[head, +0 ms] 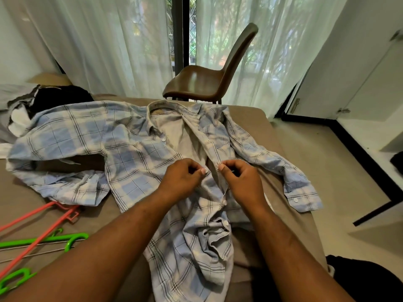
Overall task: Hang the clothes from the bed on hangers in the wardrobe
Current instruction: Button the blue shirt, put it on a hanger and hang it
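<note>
On the bed (257, 118), the plaid shirt (135, 147) is lying spread mid-mattress with the left hand (181, 177) and right hand (242, 182) each pinching a front placket, hangers (43, 232) waiting untouched at the left edge, so hanging's barely getting started.

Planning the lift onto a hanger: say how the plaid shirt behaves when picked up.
The plaid shirt probably flops and sags: it lies rumpled in soft folds. Likely light, since the thin cloth wrinkles. Sleeves would probably dangle.
</note>
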`<state>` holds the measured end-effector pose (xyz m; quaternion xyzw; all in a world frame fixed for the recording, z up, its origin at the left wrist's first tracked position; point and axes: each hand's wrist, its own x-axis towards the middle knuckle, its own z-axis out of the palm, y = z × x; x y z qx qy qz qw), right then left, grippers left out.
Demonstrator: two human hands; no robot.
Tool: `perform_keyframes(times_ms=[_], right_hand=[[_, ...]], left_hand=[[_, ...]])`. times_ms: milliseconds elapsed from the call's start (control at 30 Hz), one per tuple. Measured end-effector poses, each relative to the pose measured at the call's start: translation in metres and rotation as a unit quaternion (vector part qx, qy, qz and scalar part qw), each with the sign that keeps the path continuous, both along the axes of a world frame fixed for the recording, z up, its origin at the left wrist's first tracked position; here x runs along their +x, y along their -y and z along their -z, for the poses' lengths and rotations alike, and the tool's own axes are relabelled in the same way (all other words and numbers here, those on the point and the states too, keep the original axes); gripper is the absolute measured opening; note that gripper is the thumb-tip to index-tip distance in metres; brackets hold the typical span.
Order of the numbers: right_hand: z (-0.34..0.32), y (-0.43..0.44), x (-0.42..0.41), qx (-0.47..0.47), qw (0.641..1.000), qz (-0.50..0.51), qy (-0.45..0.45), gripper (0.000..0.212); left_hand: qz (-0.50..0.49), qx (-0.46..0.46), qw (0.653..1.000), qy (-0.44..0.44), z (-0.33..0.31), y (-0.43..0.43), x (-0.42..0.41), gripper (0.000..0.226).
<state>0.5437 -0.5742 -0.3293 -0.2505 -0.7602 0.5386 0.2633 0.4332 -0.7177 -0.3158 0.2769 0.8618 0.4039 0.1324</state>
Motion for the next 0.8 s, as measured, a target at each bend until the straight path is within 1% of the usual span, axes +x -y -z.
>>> perform_keyframes(times_ms=[67, 133, 233, 400, 500, 667, 733, 800], right_hand=[[-0.01, 0.007, -0.001, 0.027, 0.999, -0.014, -0.012, 0.008], [-0.014, 0.014, -0.002, 0.063, 0.998, -0.025, -0.006, 0.01], [-0.017, 0.025, 0.001, 0.109, 0.994, -0.025, 0.006, 0.011], [-0.02, 0.034, 0.004, 0.097, 0.995, -0.028, -0.004, 0.009], [-0.021, 0.035, 0.004, 0.096, 0.995, -0.032, -0.004, 0.008], [-0.021, 0.035, 0.007, 0.132, 0.99, -0.042, 0.001, 0.008], [-0.02, 0.036, 0.008, 0.115, 0.992, -0.059, -0.002, 0.007], [-0.019, 0.036, 0.009, 0.062, 0.995, -0.072, -0.007, 0.015]], left_hand=[[0.01, 0.029, 0.999, 0.021, -0.011, 0.003, 0.001, 0.015], [0.029, 0.054, 0.997, 0.041, -0.023, 0.007, 0.003, 0.013], [0.054, 0.054, 0.996, 0.048, -0.034, 0.015, 0.006, 0.012], [0.058, 0.038, 0.997, 0.044, -0.037, 0.022, 0.005, 0.017], [0.059, 0.034, 0.997, 0.04, -0.037, 0.022, 0.005, 0.016], [0.06, 0.033, 0.996, 0.052, -0.04, 0.024, 0.006, 0.015], [0.065, 0.036, 0.995, 0.068, -0.04, 0.026, 0.006, 0.016], [0.071, 0.042, 0.993, 0.084, -0.039, 0.028, 0.006, 0.014]])
